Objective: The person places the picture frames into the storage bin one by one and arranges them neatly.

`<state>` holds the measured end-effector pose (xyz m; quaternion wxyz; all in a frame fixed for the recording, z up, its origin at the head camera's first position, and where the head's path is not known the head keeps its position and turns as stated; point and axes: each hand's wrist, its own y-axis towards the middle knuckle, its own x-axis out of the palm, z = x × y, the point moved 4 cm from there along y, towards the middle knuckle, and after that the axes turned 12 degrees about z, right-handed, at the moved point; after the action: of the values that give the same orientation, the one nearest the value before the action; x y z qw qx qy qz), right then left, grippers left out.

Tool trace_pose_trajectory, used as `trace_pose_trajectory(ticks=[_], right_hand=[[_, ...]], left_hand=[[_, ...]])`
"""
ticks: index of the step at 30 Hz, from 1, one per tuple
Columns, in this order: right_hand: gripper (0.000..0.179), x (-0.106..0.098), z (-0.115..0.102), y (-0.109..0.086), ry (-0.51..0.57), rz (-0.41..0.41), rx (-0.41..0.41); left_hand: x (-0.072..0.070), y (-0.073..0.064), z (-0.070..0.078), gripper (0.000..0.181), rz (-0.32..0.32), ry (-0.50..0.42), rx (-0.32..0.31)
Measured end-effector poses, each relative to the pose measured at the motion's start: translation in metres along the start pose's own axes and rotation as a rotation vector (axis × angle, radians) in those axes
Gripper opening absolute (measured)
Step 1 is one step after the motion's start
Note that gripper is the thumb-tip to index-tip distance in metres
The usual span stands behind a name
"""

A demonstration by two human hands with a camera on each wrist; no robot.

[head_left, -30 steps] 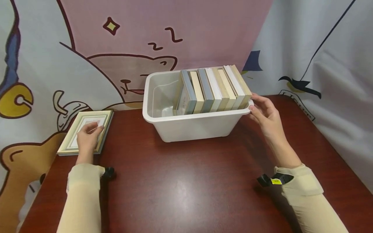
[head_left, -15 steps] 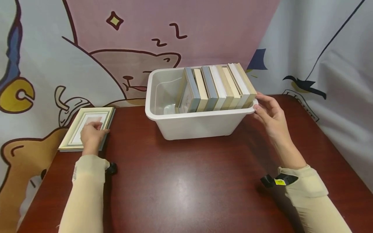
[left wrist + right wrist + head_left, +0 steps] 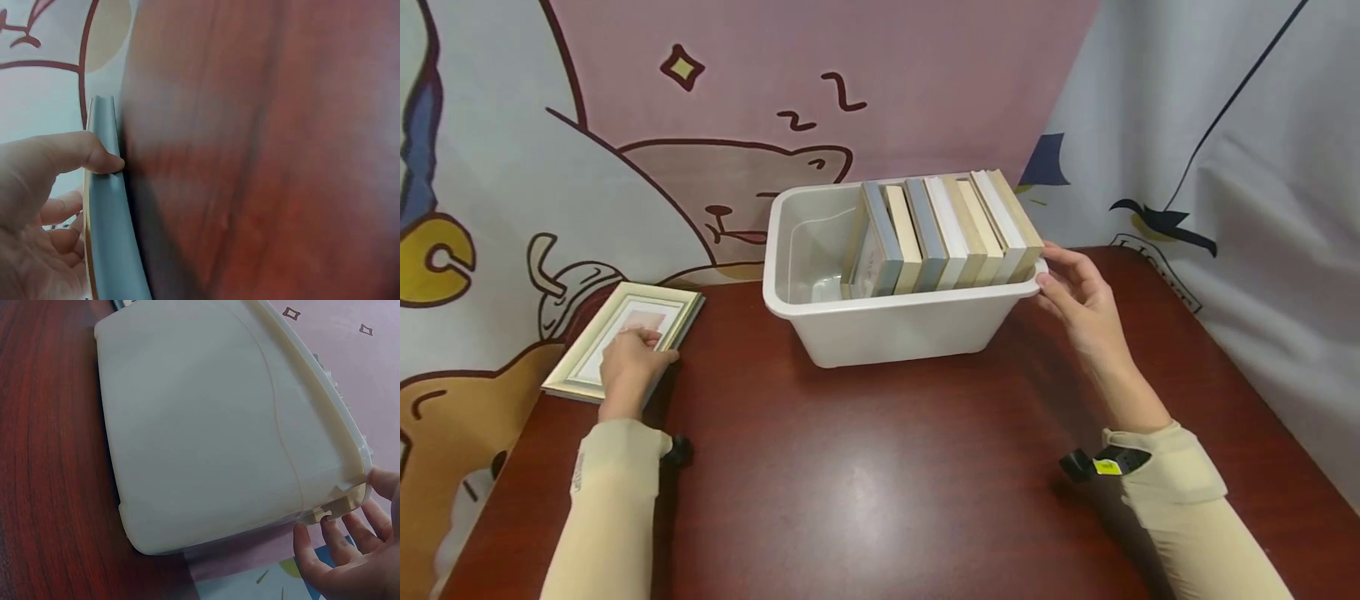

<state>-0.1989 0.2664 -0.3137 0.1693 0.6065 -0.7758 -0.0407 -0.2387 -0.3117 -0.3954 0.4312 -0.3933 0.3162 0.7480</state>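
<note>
At the left of the table lies a picture frame, cream on its face and grey along its side. My left hand holds its right side. In the left wrist view the thumb lies across the frame's grey edge, while the other fingers are bent over its front. A white plastic bin stands at the back middle. My right hand grips the rim at the bin's right end, thumb on the rim and fingers under it. Several frame-like slabs, grey, cream and white, stand on edge inside the bin.
The red-brown wooden table stretches in front of the bin. A printed cartoon cloth hangs close behind the table and along its right side. Bare bin floor shows left of the standing slabs.
My left hand has closed on the picture frame's right edge, and the frame has turned slightly and shifted right. The right hand keeps its hold on the bin rim.
</note>
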Motion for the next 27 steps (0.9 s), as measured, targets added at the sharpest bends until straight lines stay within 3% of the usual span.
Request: trace_pose_trajectory(ticks=[7, 16, 27], right_hand=[[0.033, 0.0, 0.0, 0.0, 0.006, -0.002, 0.001], [0.032, 0.001, -0.001, -0.001, -0.014, 0.01, 0.01], [0.032, 0.001, -0.003, -0.002, -0.002, 0.01, 0.011]], left_hand=[[-0.015, -0.019, 0.014, 0.046, 0.05, -0.065, 0.07], [-0.043, -0.046, 0.04, 0.044, 0.142, -0.25, 0.166], [-0.087, -0.074, 0.093, 0.039, 0.203, -0.539, 0.234]])
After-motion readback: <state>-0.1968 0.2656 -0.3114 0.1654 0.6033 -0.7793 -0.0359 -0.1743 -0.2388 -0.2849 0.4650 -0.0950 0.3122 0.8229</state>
